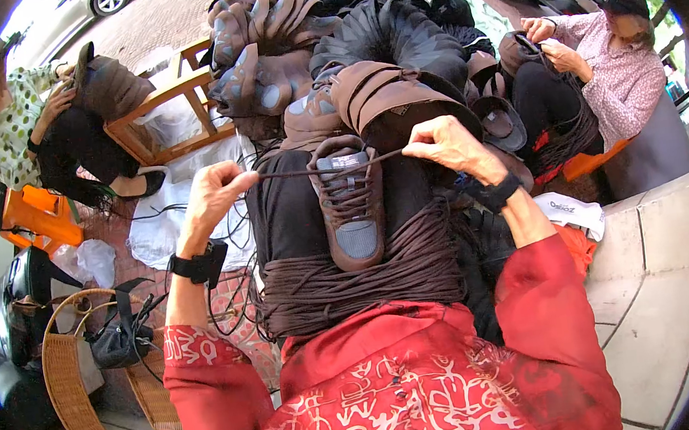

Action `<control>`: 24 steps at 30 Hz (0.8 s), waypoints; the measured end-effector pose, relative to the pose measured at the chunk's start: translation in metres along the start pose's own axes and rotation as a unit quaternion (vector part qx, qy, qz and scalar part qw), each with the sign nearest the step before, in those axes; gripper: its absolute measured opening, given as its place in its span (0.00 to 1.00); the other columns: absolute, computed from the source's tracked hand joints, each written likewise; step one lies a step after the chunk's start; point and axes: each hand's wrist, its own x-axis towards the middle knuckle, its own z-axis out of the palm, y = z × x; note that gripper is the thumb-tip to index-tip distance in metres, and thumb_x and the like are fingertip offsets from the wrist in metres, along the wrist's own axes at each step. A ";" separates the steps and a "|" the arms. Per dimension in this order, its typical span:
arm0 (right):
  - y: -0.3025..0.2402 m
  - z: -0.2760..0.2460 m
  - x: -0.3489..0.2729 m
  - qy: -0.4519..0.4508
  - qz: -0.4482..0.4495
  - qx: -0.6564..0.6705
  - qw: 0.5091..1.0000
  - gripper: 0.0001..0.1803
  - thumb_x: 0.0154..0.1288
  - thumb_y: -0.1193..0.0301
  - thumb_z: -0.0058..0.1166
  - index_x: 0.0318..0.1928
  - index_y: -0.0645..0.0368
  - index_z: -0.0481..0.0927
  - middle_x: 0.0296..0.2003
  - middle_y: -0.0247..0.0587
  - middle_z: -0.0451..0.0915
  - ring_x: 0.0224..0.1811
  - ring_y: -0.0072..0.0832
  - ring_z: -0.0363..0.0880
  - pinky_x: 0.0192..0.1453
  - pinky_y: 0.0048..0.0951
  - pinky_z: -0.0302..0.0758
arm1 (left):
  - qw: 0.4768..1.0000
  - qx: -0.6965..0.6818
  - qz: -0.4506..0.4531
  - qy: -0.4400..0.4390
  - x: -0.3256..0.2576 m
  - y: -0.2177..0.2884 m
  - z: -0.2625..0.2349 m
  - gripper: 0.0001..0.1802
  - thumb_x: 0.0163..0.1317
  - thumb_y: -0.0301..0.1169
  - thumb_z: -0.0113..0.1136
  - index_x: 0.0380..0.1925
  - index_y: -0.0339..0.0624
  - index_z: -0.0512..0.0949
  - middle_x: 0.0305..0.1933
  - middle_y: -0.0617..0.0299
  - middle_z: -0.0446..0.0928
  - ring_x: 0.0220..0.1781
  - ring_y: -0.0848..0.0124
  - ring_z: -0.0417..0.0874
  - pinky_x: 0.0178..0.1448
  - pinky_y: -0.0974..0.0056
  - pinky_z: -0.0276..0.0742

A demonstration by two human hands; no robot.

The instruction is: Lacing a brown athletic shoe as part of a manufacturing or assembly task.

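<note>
A brown and grey lace-up shoe point(352, 206) rests on my lap with its toe toward me. Its dark shoelace point(319, 170) is stretched taut sideways above the tongue. My left hand point(220, 192) pinches one end of the lace, and my right hand point(448, 149) pinches the other. Crossed lacing runs down the shoe's front. Across my thighs lies a thick bundle of dark brown laces point(359, 284). Just beyond the shoe are stacked brown shoe uppers point(387, 99), close to my right hand.
A large pile of brown and black shoe pieces point(385, 37) spreads ahead. Co-workers sit at left and right, each handling shoe pieces. A wooden frame point(172, 107) stands at left, with a wicker chair point(79, 390) and black bag point(120, 340) nearer. White tiles point(651, 301) line the right.
</note>
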 end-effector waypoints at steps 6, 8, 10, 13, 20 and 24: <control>-0.032 -0.052 -0.024 -0.030 0.032 0.178 0.983 0.07 0.60 0.70 0.52 0.33 0.62 0.78 0.22 0.32 0.77 0.19 0.16 0.71 0.23 0.17 0.67 | 0.979 -0.189 0.056 -0.059 -0.001 0.041 -0.021 0.11 0.57 0.32 0.57 0.20 0.39 0.73 0.28 0.63 0.75 0.27 0.79 0.71 0.33 0.72 0.68; -0.046 -0.059 -0.032 -0.036 0.042 0.334 0.941 0.08 0.61 0.69 0.52 0.35 0.61 0.78 0.23 0.34 0.77 0.18 0.14 0.71 0.21 0.13 0.67 | 0.963 -0.256 0.071 -0.050 0.000 0.059 -0.013 0.10 0.59 0.32 0.53 0.21 0.40 0.71 0.34 0.56 0.79 0.32 0.75 0.76 0.38 0.69 0.73; -0.059 -0.056 -0.033 -0.071 -0.004 0.503 0.862 0.13 0.63 0.67 0.48 0.42 0.64 0.75 0.31 0.42 0.80 0.27 0.23 0.78 0.31 0.22 0.76 | 0.938 -0.326 0.080 -0.086 0.008 0.074 -0.003 0.10 0.61 0.32 0.51 0.22 0.40 0.70 0.34 0.55 0.79 0.33 0.73 0.77 0.37 0.68 0.73; -0.069 -0.042 -0.022 -0.098 -0.056 0.674 0.730 0.21 0.63 0.70 0.44 0.53 0.69 0.66 0.43 0.54 0.76 0.42 0.39 0.79 0.46 0.33 0.76 | 0.883 -0.449 0.070 -0.115 0.020 0.098 0.021 0.09 0.63 0.32 0.47 0.26 0.40 0.70 0.33 0.53 0.78 0.36 0.69 0.79 0.39 0.67 0.74; -0.073 -0.028 -0.004 0.115 -0.121 0.459 0.873 0.07 0.63 0.73 0.49 0.36 0.63 0.77 0.26 0.32 0.76 0.24 0.16 0.71 0.31 0.19 0.70 | 0.893 -0.411 0.161 -0.085 0.025 0.126 0.053 0.08 0.57 0.23 0.54 0.38 0.37 0.73 0.34 0.55 0.79 0.34 0.73 0.78 0.39 0.70 0.73; -0.091 -0.016 0.005 0.129 -0.149 0.429 0.881 0.05 0.60 0.76 0.52 0.35 0.63 0.79 0.25 0.28 0.76 0.24 0.12 0.70 0.28 0.15 0.68 | 0.905 -0.413 0.104 -0.008 0.020 0.127 0.068 0.08 0.57 0.22 0.55 0.38 0.37 0.74 0.34 0.53 0.79 0.31 0.73 0.78 0.36 0.71 0.75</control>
